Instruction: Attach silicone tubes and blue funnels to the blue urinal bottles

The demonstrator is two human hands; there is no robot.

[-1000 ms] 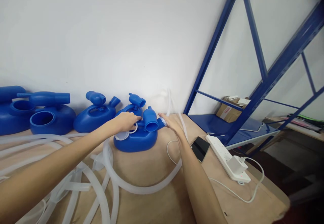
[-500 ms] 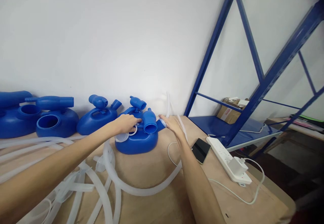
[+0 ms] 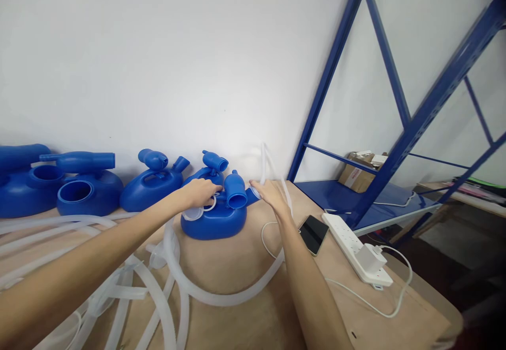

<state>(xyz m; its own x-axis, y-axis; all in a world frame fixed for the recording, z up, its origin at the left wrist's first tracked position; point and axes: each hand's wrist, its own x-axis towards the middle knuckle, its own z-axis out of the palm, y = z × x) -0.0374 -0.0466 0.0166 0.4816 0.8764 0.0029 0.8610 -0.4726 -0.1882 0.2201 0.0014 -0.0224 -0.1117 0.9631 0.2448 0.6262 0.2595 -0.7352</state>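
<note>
A blue plastic urinal bottle (image 3: 215,226) stands between my hands on the table, its neck slanting up to the right. My left hand (image 3: 201,193) is closed at the bottle's left upper side, partly hiding its handle. Below those fingers hangs a translucent cap (image 3: 193,213) with a ring. My right hand (image 3: 272,196) is closed around a pale collar at the end of the neck; its fingertips are partly hidden. A blue spouted adapter (image 3: 236,185) sits on top of the bottle. Clear tubing (image 3: 221,299) loops in front and passes under my right forearm.
Several more blue bottles (image 3: 89,197) line the wall at left. Tubing (image 3: 158,297) is heaped at front left. A phone (image 3: 313,235), a power strip (image 3: 356,250) and a cable lie right of my forearm. A blue shelf rack (image 3: 332,73) holds a cardboard box (image 3: 356,177).
My hands stay at the same bottle with almost no motion. The adapter on top has shifted very slightly to the right, and the upright tubing behind my right hand has moved a little.
</note>
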